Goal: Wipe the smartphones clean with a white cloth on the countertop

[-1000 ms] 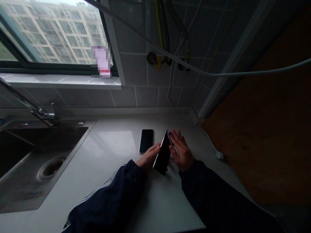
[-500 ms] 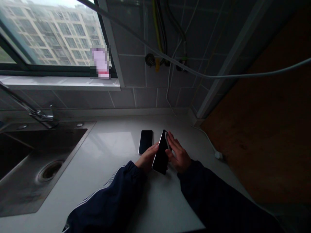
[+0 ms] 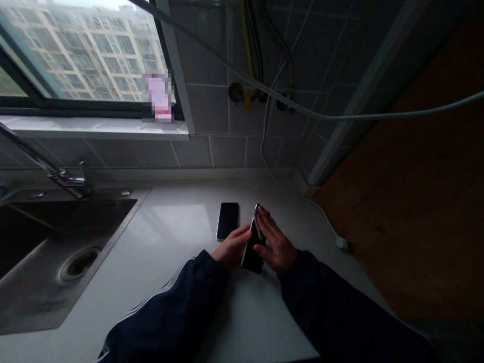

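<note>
A dark smartphone [image 3: 251, 258] is held tilted above the counter, its glossy black face turned up. My left hand [image 3: 233, 245] is closed around its left edge, thumb on top and the other fingers mostly hidden beneath. Over the upper right part of the phone lies my right hand [image 3: 277, 245], fingers together and thumb lower down. A thin pale cloth [image 3: 257, 222] shows under those fingers, pressed against the phone; most of it is covered. Behind my left hand, a second smartphone [image 3: 228, 221] rests flat on the counter, dark screen up.
To the left is a steel sink [image 3: 124, 229] with a faucet [image 3: 70, 184]. A white cable ending in a plug [image 3: 341, 243] runs along the right side of the white counter [image 3: 170, 282]. A wooden panel [image 3: 408, 201] stands at the right; a loose cable [image 3: 325, 117] hangs across the wall.
My right hand, with the cloth, has shifted across the phone's upper part and covers more of it. The phone has tipped and moved slightly right with my left hand.
</note>
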`<control>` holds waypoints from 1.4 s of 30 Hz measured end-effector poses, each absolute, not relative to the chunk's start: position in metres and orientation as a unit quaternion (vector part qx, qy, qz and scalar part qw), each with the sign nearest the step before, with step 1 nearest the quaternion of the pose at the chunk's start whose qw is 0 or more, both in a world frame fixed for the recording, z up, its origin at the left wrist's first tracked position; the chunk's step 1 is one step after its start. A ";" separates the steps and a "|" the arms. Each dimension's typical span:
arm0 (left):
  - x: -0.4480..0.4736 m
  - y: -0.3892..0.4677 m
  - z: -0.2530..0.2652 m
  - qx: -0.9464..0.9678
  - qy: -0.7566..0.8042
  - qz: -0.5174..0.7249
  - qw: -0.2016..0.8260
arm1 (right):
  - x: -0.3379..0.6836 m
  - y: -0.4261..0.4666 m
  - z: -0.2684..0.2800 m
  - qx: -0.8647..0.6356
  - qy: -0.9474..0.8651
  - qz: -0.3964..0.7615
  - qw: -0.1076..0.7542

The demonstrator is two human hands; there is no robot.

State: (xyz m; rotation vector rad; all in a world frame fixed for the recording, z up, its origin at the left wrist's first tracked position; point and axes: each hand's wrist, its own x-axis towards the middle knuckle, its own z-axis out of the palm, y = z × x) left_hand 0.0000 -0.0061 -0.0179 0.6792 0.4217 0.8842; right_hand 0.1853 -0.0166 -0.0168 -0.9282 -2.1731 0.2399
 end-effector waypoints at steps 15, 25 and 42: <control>-0.006 0.000 -0.025 0.325 0.237 0.469 0.787 | 0.186 -0.015 -0.017 -0.362 -0.821 0.198 0.395; -0.007 0.003 -0.021 0.310 0.277 0.532 0.737 | 0.187 -0.024 0.001 -0.266 -0.853 0.121 0.432; -0.006 0.002 -0.009 0.358 0.344 0.579 0.646 | 0.192 -0.009 0.004 -0.565 -0.627 0.247 0.476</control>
